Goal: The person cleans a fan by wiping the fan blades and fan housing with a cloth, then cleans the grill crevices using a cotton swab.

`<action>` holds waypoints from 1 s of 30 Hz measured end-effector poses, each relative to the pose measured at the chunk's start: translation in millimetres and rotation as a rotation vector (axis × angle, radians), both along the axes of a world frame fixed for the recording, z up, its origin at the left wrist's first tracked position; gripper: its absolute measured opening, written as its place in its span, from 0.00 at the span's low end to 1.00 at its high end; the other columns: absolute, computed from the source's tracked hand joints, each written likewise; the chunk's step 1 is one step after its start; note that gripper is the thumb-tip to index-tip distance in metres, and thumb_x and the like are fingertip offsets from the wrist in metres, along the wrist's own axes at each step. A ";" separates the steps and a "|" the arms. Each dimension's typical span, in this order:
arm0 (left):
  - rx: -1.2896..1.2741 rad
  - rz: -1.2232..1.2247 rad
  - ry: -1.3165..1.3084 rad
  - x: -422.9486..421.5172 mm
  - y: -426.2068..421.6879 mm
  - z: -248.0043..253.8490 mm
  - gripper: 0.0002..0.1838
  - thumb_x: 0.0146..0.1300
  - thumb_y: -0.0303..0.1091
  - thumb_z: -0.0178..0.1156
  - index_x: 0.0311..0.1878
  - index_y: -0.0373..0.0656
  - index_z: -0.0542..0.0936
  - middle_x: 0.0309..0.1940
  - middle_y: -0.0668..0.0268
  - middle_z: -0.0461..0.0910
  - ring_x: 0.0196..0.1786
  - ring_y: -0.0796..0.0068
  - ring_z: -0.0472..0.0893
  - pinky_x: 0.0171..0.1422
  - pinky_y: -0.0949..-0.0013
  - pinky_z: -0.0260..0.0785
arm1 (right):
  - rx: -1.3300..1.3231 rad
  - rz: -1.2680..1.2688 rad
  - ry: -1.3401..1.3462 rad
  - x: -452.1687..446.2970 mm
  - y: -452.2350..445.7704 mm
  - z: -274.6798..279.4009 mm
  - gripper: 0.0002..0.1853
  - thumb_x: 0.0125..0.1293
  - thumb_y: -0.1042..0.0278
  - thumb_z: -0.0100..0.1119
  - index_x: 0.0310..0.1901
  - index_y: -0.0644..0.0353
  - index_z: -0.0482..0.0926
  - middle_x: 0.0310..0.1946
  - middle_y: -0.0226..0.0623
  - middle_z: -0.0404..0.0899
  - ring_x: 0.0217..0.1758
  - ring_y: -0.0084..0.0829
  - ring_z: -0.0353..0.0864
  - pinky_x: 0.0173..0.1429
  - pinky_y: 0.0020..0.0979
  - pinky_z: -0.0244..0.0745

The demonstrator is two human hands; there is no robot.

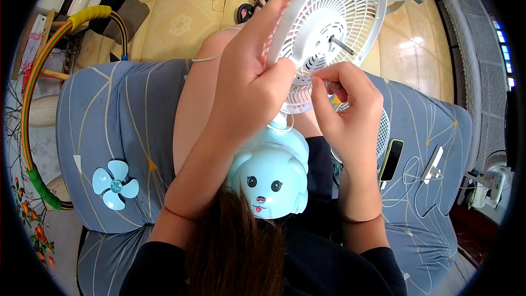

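My left hand [255, 71] is closed around the left rim of a white rear fan grille [312, 30], its thumb pressed on the inner side. A metal motor shaft [342, 45] sticks out of the grille's hub. With fingertips pinched together, my right hand [350, 101] is at the lower part of the hub; whatever lies between them is too small to make out. Below the grille, a light blue fan base [271, 178] shaped like a dog's head rests in my lap, partly covered by hair.
On the grey sofa [148, 93], a light blue fan blade [115, 185] lies to the left. To the right are a round mesh grille [383, 131], partly behind my right arm, a phone [392, 160] and a white power strip [433, 164] with a cable. A striped hoop [27, 98] stands far left.
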State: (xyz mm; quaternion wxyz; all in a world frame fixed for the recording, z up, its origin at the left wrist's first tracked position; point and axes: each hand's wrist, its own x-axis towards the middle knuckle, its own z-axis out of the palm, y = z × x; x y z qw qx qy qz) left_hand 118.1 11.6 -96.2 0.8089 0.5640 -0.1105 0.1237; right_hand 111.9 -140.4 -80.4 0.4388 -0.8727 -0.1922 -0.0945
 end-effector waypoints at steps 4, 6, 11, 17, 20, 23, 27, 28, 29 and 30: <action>0.026 0.032 0.006 0.5 -1.0 -0.4 0.35 0.52 0.11 0.43 0.69 0.31 0.68 0.60 0.56 0.76 0.63 0.72 0.75 0.65 0.73 0.67 | -0.016 0.015 -0.061 -3.9 1.9 -5.3 0.05 0.54 0.81 0.63 0.32 0.66 0.76 0.27 0.43 0.76 0.30 0.43 0.77 0.34 0.37 0.74; 0.042 0.035 0.010 0.8 0.0 -0.8 0.35 0.52 0.12 0.43 0.69 0.32 0.68 0.59 0.56 0.77 0.62 0.73 0.76 0.62 0.75 0.68 | 0.012 0.064 -0.031 -5.7 2.5 -6.9 0.05 0.54 0.81 0.63 0.32 0.66 0.76 0.26 0.43 0.76 0.30 0.44 0.77 0.34 0.38 0.73; 0.017 0.020 0.025 1.5 1.3 -1.2 0.35 0.52 0.12 0.43 0.69 0.33 0.69 0.57 0.58 0.78 0.58 0.76 0.77 0.56 0.78 0.69 | 0.006 0.112 0.132 -10.2 1.3 -0.5 0.02 0.57 0.82 0.61 0.32 0.69 0.78 0.26 0.33 0.77 0.28 0.18 0.73 0.33 0.19 0.68; -0.022 0.011 0.001 3.8 3.0 -4.0 0.35 0.52 0.14 0.42 0.69 0.32 0.69 0.57 0.56 0.78 0.59 0.73 0.77 0.60 0.74 0.70 | 0.172 0.022 0.251 -7.1 -16.0 -0.3 0.01 0.60 0.84 0.60 0.32 0.70 0.78 0.27 0.26 0.76 0.30 0.13 0.69 0.35 0.15 0.63; -0.043 0.028 0.023 3.2 2.1 -3.8 0.35 0.52 0.14 0.41 0.68 0.31 0.68 0.58 0.55 0.78 0.60 0.71 0.77 0.63 0.72 0.70 | 0.224 0.030 0.268 -8.2 -15.7 -7.3 0.01 0.60 0.83 0.61 0.32 0.70 0.79 0.27 0.26 0.77 0.30 0.12 0.68 0.34 0.16 0.62; -0.004 0.011 0.001 2.0 2.6 -0.8 0.35 0.52 0.13 0.41 0.68 0.30 0.68 0.59 0.55 0.77 0.62 0.70 0.77 0.65 0.71 0.69 | 0.174 0.052 0.222 -10.3 -10.2 -10.4 0.01 0.60 0.82 0.62 0.32 0.69 0.79 0.26 0.27 0.78 0.28 0.13 0.68 0.33 0.17 0.62; -0.030 -0.013 0.021 1.2 0.9 1.3 0.36 0.51 0.13 0.41 0.68 0.31 0.68 0.59 0.55 0.77 0.63 0.70 0.76 0.67 0.70 0.67 | 0.090 0.056 0.124 -9.3 -3.3 -16.0 0.02 0.58 0.81 0.63 0.31 0.68 0.79 0.25 0.29 0.78 0.25 0.14 0.67 0.30 0.18 0.62; -0.023 -0.007 0.022 0.7 0.7 1.7 0.36 0.51 0.13 0.41 0.68 0.31 0.68 0.59 0.55 0.77 0.63 0.70 0.76 0.67 0.70 0.67 | 0.074 0.040 0.103 -8.5 -2.3 -15.3 0.04 0.56 0.79 0.64 0.31 0.64 0.78 0.24 0.38 0.76 0.23 0.30 0.73 0.28 0.29 0.69; -0.016 0.000 0.023 0.5 0.5 1.8 0.36 0.51 0.13 0.41 0.68 0.31 0.68 0.59 0.55 0.77 0.63 0.70 0.75 0.67 0.70 0.66 | 0.079 0.026 0.073 -6.8 -2.8 -15.2 0.04 0.56 0.80 0.64 0.31 0.64 0.77 0.24 0.38 0.76 0.23 0.31 0.73 0.28 0.29 0.69; -0.011 0.000 0.022 0.5 0.6 1.9 0.36 0.51 0.13 0.41 0.68 0.31 0.68 0.59 0.55 0.77 0.63 0.70 0.75 0.67 0.70 0.66 | 0.083 0.012 0.043 -4.6 -3.7 -15.3 0.04 0.56 0.80 0.64 0.31 0.65 0.77 0.24 0.38 0.76 0.23 0.31 0.74 0.28 0.30 0.70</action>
